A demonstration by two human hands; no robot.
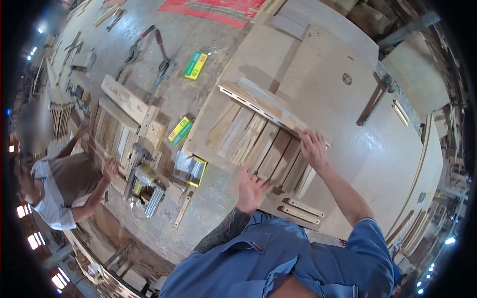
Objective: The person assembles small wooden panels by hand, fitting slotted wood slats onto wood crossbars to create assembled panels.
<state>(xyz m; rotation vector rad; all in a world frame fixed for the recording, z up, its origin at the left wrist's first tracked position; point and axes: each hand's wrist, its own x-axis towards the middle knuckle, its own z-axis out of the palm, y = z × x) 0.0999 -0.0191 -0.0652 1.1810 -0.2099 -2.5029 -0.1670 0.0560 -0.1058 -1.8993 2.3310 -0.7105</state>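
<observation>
Several wooden slats point(259, 144) lie side by side on a board in front of me, in brown and paler tones. Along their far ends runs a slotted wooden rail point(258, 108), its row of slots facing up. My right hand point(314, 150) has its fingers curled over the rail near its right end, above the rightmost slats. At the near ends of the slats is my left hand point(252, 190), palm partly up and fingers spread, holding nothing. Two short slotted strips point(300, 212) lie close by on the near side.
A metal bar clamp point(373, 99) stands on the right of the large board point(323, 69). Green-yellow boxes point(180, 131), clamps point(161, 64) and a hammer point(143, 151) lie on the table to the left. Another person point(74, 184) works there at a similar slatted panel point(110, 131).
</observation>
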